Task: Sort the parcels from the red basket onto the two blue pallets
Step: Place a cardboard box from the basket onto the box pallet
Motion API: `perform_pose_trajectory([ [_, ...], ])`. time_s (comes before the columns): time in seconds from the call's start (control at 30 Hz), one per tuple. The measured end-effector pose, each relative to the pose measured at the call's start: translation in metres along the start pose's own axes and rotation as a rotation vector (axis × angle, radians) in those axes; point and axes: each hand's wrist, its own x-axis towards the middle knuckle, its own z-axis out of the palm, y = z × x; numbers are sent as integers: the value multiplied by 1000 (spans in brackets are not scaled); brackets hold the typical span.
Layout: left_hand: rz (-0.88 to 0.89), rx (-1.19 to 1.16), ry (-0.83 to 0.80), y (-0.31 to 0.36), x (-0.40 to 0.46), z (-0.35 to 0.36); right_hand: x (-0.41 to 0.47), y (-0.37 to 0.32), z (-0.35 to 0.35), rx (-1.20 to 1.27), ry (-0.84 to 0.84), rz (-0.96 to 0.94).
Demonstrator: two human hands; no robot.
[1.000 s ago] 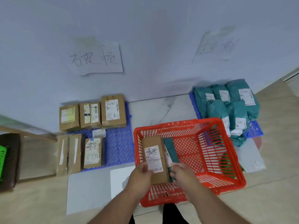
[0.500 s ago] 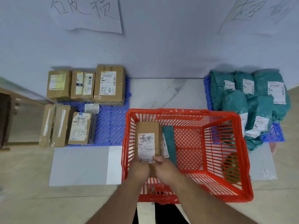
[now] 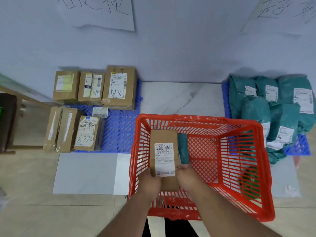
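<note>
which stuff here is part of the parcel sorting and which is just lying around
Part of the job: red basket, cardboard parcel held by left hand and right hand, left blue pallet, right blue pallet, teal bags.

Lying about: wall papers, dark box.

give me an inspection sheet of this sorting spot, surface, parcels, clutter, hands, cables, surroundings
Surface: tiled floor with a pale sheet under the left pallet.
Job's things: red basket holds a cardboard box and a green bag; left blue pallet carries cardboard boxes; right blue pallet carries green bags.
Clutter: loose label on the left pallet.
Hands: left hand and right hand both grip the box.
Cables: nothing seen.
Surroundings: wall with two handwritten paper signs.
</note>
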Motion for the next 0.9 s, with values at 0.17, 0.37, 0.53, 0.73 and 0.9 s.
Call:
perform_pose_trajectory([
  [0.17,37,-84,-75,7,-11,-4,-12,-2,-22,74,-64,45],
  [0.37,124,-180,-66,39,-73,-25,-96,-32,-54,122,123,-54],
  [0.53,287,-251,-32,53,-127,-55,-166,-65,-57,146,174,-267],
  [0.73,457,-329,79,74,-160,-135,-210,-121,-14,206,181,-451],
  [0.9,466,-270,109,70,-141,-212,-188,-159,58,134,72,-479],
])
